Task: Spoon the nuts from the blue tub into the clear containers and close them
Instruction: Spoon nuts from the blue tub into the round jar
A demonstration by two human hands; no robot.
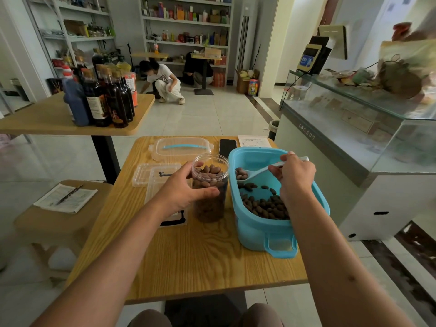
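My right hand grips the handle of a white spoon, its bowl loaded with nuts and raised over the blue tub, just beside the clear container. My left hand curls round that container, which stands upright on the surface, touching the tub and nearly full. More nuts lie in the tub. Behind: clear lids, a phone
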